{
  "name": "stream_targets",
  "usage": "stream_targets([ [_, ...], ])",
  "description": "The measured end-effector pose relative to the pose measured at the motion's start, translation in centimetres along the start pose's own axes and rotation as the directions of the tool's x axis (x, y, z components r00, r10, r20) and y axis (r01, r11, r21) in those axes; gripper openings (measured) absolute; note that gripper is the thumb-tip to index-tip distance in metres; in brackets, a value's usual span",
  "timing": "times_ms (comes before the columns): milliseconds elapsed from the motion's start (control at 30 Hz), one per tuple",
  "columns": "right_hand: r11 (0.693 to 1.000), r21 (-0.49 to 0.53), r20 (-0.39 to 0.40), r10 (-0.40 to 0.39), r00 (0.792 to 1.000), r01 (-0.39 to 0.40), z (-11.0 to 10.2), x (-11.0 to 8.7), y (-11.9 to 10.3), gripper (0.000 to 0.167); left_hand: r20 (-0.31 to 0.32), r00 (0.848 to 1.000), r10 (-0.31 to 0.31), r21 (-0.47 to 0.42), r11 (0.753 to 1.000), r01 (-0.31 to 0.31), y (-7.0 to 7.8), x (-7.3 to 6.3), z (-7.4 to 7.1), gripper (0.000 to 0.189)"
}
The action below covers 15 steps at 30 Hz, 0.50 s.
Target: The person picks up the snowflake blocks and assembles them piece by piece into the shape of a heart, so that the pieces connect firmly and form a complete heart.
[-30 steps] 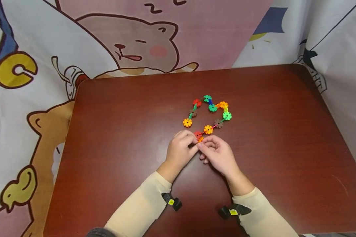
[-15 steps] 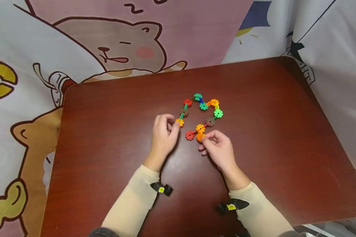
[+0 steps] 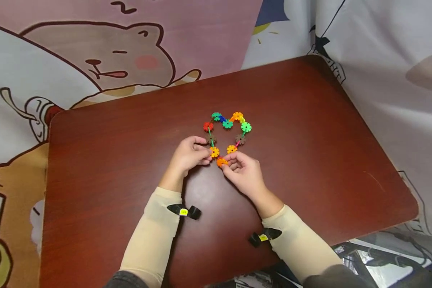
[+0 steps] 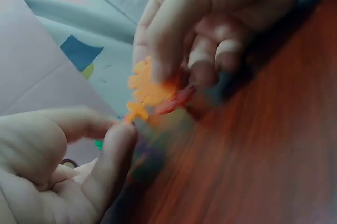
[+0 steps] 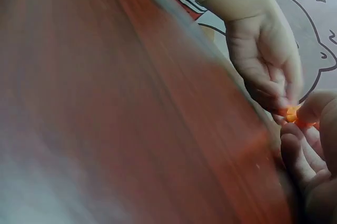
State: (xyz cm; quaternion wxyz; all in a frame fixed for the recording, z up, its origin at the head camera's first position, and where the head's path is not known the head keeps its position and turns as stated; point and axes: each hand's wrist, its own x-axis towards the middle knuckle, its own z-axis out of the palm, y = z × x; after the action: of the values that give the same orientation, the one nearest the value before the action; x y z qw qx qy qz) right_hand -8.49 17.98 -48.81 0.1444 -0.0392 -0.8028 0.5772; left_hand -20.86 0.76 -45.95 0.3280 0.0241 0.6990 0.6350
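A chain of colourful notched plastic snowflake discs forms a heart-like outline on the table; one of its green discs (image 3: pixel 227 124) sits at the inner dip. My left hand (image 3: pixel 189 155) pinches the yellow-orange disc (image 3: pixel 214 152) at the chain's left end between thumb and fingertips. Just right of it, my right hand (image 3: pixel 245 173) pinches an orange disc (image 3: pixel 221 162). Seen from the left wrist, a red disc (image 4: pixel 176 101) joins that orange disc, partly behind the right fingers. The two held discs are close together; whether they interlock I cannot tell.
The brown wooden table (image 3: pixel 111 192) extends around both hands. A printed cartoon curtain (image 3: pixel 104 52) hangs along the back and left edges. Past the front right edge lie dark and white items (image 3: pixel 374 264), unclear in kind.
My left hand let go near the red disc, moved to the chain's left end and pinched the yellow-orange disc. My right hand brought the orange disc leftward to it. The head view has shifted.
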Motion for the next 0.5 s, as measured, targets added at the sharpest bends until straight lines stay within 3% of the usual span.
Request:
stream_targets([
  [67, 0.999, -0.028, -0.024, -0.035, 0.999, 0.035, 0.2, -0.1, 0.0, 0.014, 0.047, 0.998, -0.046, -0.105, 0.993, 0.051, -0.1, -0.2, 0.5, 0.045],
  [133, 0.996, -0.073, -0.054, -0.06, 0.997, 0.056, 0.3, -0.3, 0.0, 0.013, 0.09, 0.993, -0.081, -0.152, 0.984, 0.094, -0.3, -0.3, 0.9, 0.045],
  [233, 0.987, -0.139, -0.093, -0.087, 0.992, 0.074, 0.3, -0.6, 0.1, 0.012, 0.109, 0.989, -0.098, -0.129, 0.985, 0.112, -0.6, -0.5, 1.2, 0.04],
  [500, 0.971, -0.22, -0.134, -0.128, 0.983, 0.097, -0.3, -1.0, -0.1, 0.013, 0.166, 0.984, -0.061, -0.048, 0.996, 0.07, -0.8, -0.7, 1.9, 0.037],
])
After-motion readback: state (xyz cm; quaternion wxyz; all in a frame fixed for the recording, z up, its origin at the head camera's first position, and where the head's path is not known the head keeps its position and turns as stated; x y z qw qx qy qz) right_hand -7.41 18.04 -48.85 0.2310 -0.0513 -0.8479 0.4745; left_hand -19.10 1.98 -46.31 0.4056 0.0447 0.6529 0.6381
